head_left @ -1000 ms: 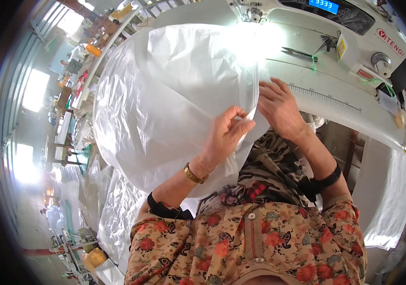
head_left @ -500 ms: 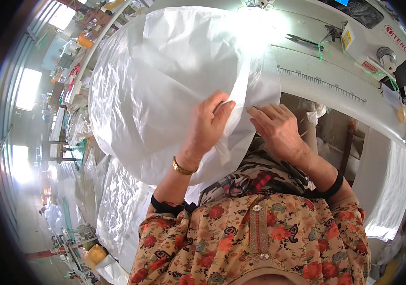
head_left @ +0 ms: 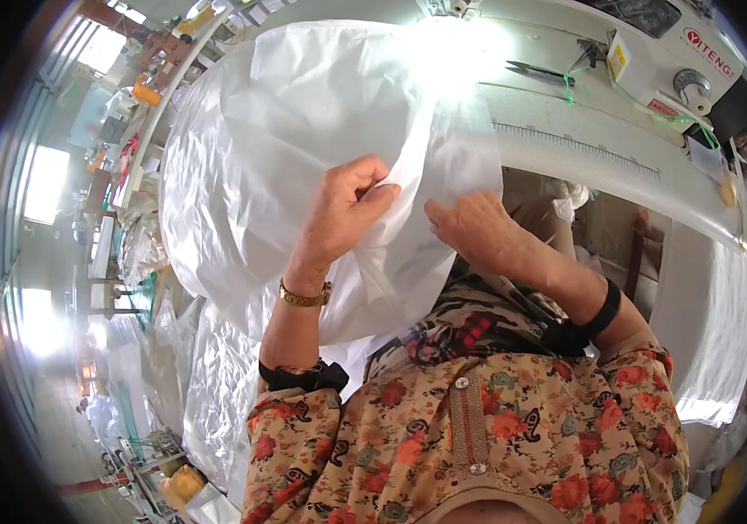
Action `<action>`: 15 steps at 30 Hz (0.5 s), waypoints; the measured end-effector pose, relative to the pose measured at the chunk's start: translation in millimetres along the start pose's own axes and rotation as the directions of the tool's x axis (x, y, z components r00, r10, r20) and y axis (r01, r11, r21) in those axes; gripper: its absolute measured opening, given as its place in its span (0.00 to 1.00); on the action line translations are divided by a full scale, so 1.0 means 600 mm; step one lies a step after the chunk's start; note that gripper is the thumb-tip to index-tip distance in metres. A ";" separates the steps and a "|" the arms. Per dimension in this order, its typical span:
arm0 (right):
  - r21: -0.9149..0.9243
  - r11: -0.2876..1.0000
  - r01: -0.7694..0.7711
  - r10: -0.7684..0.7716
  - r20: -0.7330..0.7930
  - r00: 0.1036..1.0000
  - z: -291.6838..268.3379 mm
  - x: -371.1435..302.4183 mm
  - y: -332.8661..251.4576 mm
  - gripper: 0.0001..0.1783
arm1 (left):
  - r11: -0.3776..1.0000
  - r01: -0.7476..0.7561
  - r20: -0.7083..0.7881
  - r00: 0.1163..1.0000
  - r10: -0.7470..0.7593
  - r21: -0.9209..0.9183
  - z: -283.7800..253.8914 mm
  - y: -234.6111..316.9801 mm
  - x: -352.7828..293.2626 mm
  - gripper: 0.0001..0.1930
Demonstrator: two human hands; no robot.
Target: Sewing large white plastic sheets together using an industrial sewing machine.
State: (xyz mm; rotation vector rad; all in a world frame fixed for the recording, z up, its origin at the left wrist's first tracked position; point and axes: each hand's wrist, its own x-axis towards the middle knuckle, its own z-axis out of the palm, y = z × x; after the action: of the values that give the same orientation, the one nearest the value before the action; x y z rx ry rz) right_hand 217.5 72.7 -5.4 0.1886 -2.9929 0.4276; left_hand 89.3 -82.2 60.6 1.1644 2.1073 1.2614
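Note:
A large white, slightly shiny woven plastic sheet (head_left: 251, 166) spreads over the sewing table and hangs down to my lap. My left hand (head_left: 347, 210) is closed, thumb against the fingers, pinching a folded strip of that sheet in front of the bright lamp. My right hand (head_left: 475, 229) is a short way to the right, its fingers curled closed at the sheet's right part. Its fingertips touch the sheet, though the exact grip is partly hidden. The fold runs up from my left hand toward the lamp (head_left: 452, 52), whose glare hides the needle area.
The white sewing machine (head_left: 688, 61) stands at the upper right. Dark snips (head_left: 541, 72) lie on the table, and a ruler scale (head_left: 578, 147) runs along its front edge. More white sheeting hangs at the lower left (head_left: 220, 384) and over the right side (head_left: 718, 323).
Both hands have moved left, with the fold between them shifting along. My right hand's fingers have curled in more. The whole view has shifted slightly.

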 end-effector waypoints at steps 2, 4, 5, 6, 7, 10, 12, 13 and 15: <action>0.046 0.999 0.011 -0.007 -0.083 0.996 -0.001 -0.022 -0.006 0.07 | 0.997 0.070 0.011 0.998 -0.070 -0.014 0.002 -0.008 -0.003 0.09; 0.181 0.983 0.015 0.013 -0.156 0.988 -0.007 -0.032 -0.012 0.08 | 0.999 0.040 0.012 0.999 -0.040 -0.020 0.005 -0.015 -0.006 0.09; 0.188 0.982 0.018 0.007 -0.132 0.991 -0.012 -0.034 -0.016 0.08 | 0.999 0.042 0.022 0.999 -0.042 -0.010 0.006 -0.017 -0.008 0.09; 0.261 0.964 0.044 0.013 -0.213 0.977 -0.019 -0.037 -0.020 0.08 | 0.999 0.046 0.022 0.999 -0.045 -0.011 0.008 -0.020 -0.009 0.09; 0.328 0.942 0.069 0.032 -0.293 0.956 -0.027 -0.038 -0.024 0.09 | 0.999 0.045 0.025 0.999 -0.045 0.006 0.011 -0.022 -0.008 0.09; 0.391 0.913 0.116 0.059 -0.407 0.912 -0.053 -0.036 -0.031 0.10 | 0.999 0.047 0.037 0.998 -0.046 -0.025 0.025 -0.030 -0.004 0.09; 0.333 0.930 0.156 -0.002 -0.419 0.908 -0.066 -0.029 -0.033 0.09 | 0.997 0.045 0.056 0.998 -0.041 -0.067 0.035 -0.034 -0.001 0.09; 0.269 0.941 0.205 -0.075 -0.426 0.901 -0.070 -0.025 -0.033 0.09 | 0.990 0.038 0.081 0.996 -0.027 -0.133 0.039 -0.035 -0.001 0.09; 0.213 0.951 0.222 -0.131 -0.375 0.918 -0.068 -0.010 -0.040 0.08 | 0.980 0.026 0.111 0.994 -0.004 -0.198 0.046 -0.038 -0.001 0.09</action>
State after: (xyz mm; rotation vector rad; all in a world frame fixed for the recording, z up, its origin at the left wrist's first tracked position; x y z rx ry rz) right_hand 230.8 62.0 39.6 0.3606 -2.5320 0.7339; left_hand 98.6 -74.2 27.1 1.1019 1.8593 1.3352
